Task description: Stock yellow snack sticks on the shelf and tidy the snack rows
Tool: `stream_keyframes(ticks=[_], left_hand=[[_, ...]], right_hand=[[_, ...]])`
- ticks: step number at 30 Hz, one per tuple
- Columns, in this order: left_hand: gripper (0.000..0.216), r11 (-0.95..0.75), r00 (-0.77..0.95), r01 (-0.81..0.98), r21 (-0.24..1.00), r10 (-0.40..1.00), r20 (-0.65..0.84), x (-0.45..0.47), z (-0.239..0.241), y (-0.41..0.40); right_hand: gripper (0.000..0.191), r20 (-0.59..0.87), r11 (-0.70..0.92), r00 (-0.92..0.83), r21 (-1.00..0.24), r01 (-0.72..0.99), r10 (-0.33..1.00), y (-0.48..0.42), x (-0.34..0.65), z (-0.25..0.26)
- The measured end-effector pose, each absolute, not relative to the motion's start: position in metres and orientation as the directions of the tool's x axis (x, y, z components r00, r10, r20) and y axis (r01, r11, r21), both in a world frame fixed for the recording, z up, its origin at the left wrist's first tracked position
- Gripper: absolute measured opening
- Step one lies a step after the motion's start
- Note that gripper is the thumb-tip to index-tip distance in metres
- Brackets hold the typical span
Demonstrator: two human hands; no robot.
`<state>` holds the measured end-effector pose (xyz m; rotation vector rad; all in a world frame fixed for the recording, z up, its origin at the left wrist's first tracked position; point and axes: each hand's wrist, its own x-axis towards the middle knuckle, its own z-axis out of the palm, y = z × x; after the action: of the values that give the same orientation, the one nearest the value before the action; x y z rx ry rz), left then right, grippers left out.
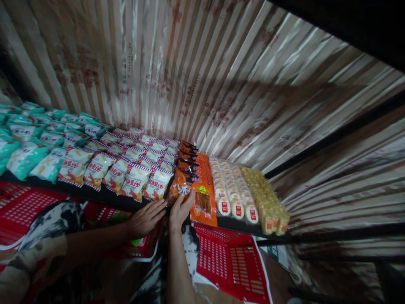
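Note:
My left hand (146, 217) lies with its fingers stretched out at the shelf's front edge, just below the white-and-red snack bags (157, 182); nothing shows in it. My right hand (181, 212) has its thumb and fingers on the lower part of an orange-and-black snack packet (179, 180), the front one of a short row. Its grip is partly hidden by the hand itself. Right beside those fingers is a flat orange packet (203, 198) with a clear window showing brown strips inside.
Teal snack bags (30, 158) fill the shelf's left end. To the right stand rows of round white wrapped snacks (237, 207) and yellow wrapped snacks (268, 207). Red baskets (230, 257) sit below the dark shelf (107, 194). Striped plastic sheeting (158, 63) hangs behind.

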<state>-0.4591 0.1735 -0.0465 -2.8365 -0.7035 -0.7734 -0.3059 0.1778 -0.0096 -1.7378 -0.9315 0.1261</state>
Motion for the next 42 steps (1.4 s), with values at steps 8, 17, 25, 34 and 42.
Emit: stream_keyframes(ticks=[8,17,25,34,42], left_hand=[[0.037,-0.862,0.732,0.506,-0.034,0.408,0.546,-0.461,-0.051,0.177],[0.045,-0.865,0.754,0.497,-0.067,0.392,0.527,-0.464,-0.049,0.179],[0.042,-0.877,0.773,0.457,-0.15,0.308,0.554,-0.458,-0.054,0.185],[0.047,-0.886,0.801,0.439,-0.15,0.31,0.513,-0.449,-0.043,0.195],[0.047,-0.896,0.799,0.422,-0.137,0.297,0.523,-0.449,-0.042,0.195]], right_hand=[[0.077,0.373,-0.075,0.66,-0.834,0.546,0.652,0.174,-0.301,-0.017],[0.073,0.409,-0.043,0.615,-0.81,0.585,0.675,0.179,-0.306,-0.018],[0.072,0.356,-0.062,0.628,-0.838,0.543,0.692,0.172,-0.293,-0.013],[0.073,0.191,-0.016,0.57,-0.941,0.338,0.799,0.195,-0.26,0.0],[0.079,0.134,-0.037,0.544,-0.955,0.293,0.828,0.194,-0.255,0.0]])
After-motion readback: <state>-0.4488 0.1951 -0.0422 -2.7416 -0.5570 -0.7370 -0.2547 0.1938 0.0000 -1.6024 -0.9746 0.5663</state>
